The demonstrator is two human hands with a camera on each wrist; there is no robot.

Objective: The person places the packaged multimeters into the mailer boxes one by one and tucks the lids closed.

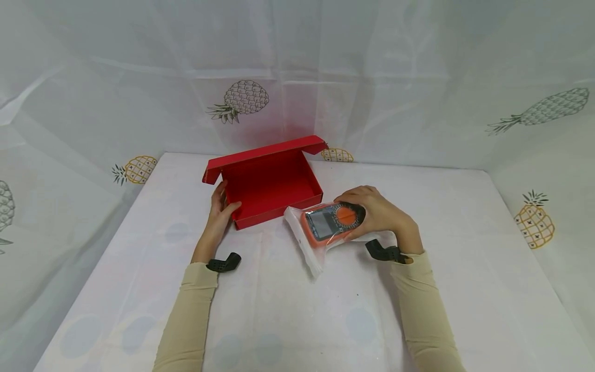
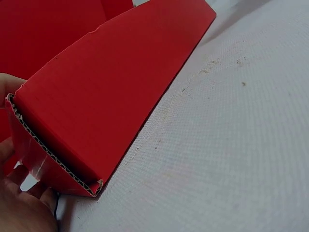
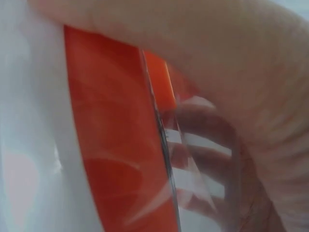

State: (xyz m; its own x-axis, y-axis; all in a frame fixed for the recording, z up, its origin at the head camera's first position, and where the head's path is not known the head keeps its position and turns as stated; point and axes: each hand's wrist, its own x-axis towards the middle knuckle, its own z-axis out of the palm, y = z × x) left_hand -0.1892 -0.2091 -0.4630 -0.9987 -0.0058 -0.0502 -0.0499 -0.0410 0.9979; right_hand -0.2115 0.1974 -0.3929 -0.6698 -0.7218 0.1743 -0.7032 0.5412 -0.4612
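An open red cardboard box [image 1: 274, 188] rests on the table, its lid raised at the back. My left hand [image 1: 219, 211] grips the box's left side wall, thumb over the rim at the front left corner. In the left wrist view the red front wall [image 2: 116, 82] runs along the tabletop, with fingers [image 2: 21, 193] against the side. My right hand [image 1: 372, 209] holds an orange and black multimeter [image 1: 332, 222] in a clear plastic bag [image 1: 307, 253], just right of the box's front. Close up in the right wrist view, the thumb lies across the multimeter's orange side [image 3: 116, 130].
A white cloth covers the table [image 1: 279, 320]. Behind it hangs a white curtain [image 1: 395, 88] printed with pineapples. Black wrist cameras [image 1: 224, 263] sit on both forearms. The box lid [image 1: 265, 154] stands up near the table's back edge.
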